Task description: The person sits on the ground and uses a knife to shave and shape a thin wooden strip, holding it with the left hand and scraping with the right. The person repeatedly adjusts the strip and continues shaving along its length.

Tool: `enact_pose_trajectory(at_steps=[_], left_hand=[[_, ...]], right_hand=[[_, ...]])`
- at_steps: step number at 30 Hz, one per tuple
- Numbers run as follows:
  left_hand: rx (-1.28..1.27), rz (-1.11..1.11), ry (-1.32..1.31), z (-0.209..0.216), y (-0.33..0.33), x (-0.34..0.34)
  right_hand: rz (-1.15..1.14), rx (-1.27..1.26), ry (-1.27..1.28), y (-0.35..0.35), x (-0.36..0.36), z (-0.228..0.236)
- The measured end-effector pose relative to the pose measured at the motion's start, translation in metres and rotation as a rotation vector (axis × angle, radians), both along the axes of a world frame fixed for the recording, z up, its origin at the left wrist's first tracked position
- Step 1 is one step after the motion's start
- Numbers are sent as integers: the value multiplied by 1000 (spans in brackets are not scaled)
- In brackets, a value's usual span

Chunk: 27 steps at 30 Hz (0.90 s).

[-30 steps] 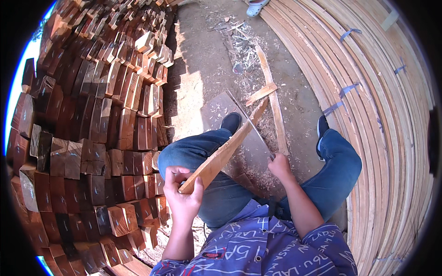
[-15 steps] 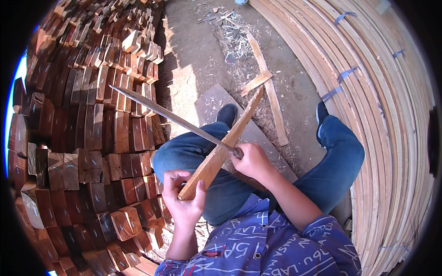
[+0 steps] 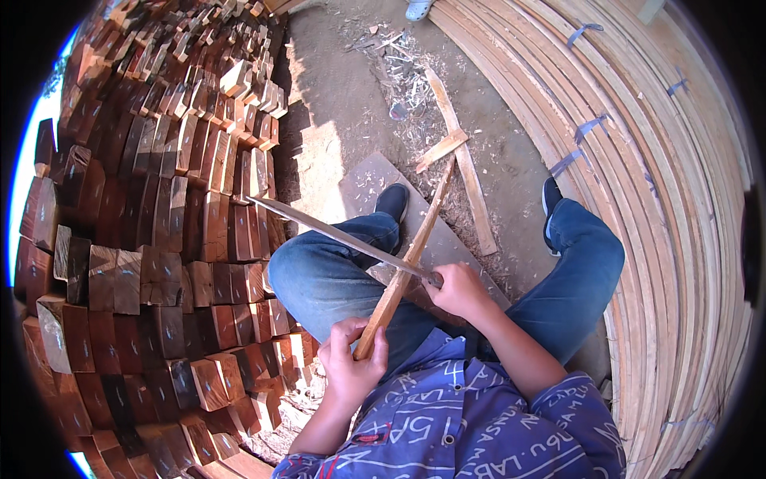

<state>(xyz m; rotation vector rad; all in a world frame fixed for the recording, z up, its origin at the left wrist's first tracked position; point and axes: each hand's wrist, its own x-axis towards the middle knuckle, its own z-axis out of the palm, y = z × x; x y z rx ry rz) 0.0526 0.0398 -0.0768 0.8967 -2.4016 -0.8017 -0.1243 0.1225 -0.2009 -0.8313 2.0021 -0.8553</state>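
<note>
My left hand (image 3: 353, 367) pinches the near end of a tapered wooden slat (image 3: 392, 299) between thumb and fingers. The slat slants up and away to the right, its narrow side turned upward. My right hand (image 3: 460, 292) is closed round the handle of a long-bladed knife (image 3: 331, 231). Its grey blade points to the upper left and lies across the middle of the slat, over my left thigh. Whether the edge touches the wood, I cannot tell.
Stacked dark wood blocks (image 3: 171, 211) rise on the left. Long pale planks (image 3: 638, 207), tied with bluish strips, curve along the right. Two crossed wood strips (image 3: 471, 188) and scattered shavings (image 3: 407, 76) lie ahead. A flat board (image 3: 363, 172) is under my left foot.
The slat has turned about its length, so less of its broad face shows. My left hand has shifted right and down; my right hand with the knife has moved slightly right and nearer.
</note>
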Motion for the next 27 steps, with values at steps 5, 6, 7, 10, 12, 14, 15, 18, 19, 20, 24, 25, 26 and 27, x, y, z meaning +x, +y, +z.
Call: enact_pose_trajectory(at_steps=[5,6,7,10,12,14,15,18,19,20,24,25,26,27], left_hand=[[-1,-115,-66,8,2,3],[0,-133,-79,10,0,2],[0,-150,-92,13,-1,1],[-18,-245,-103,34,-11,-6],[-49,-328,-67,41,-25,-5],[-75,-392,-44,55,-38,-13],[-80,-429,-32,59,-43,-15],[-31,-429,-121,65,-50,-29],[-21,-403,-175,69,-50,-33],[-15,-377,-229,72,-49,-37],[108,-228,-338,74,-46,-36],[101,-227,-325,73,-46,-36],[88,-212,-312,72,-46,-33],[77,-203,-303,71,-47,-31]], right_hand=[[-21,-4,-71,16,12,5],[-25,-18,-114,17,13,9],[-49,-26,-126,21,13,9],[-107,-50,-150,26,11,9],[-130,-55,-148,30,4,15],[-142,-61,-149,32,-1,13],[-146,-66,-151,33,-3,12],[-135,-3,-137,37,-5,3],[-131,12,-131,38,-4,-1],[-129,28,-192,35,-5,4],[-126,-47,-259,19,-6,37],[-127,-105,-231,17,-7,44],[-104,-177,-223,12,-9,57],[-93,-210,-204,8,-10,63]])
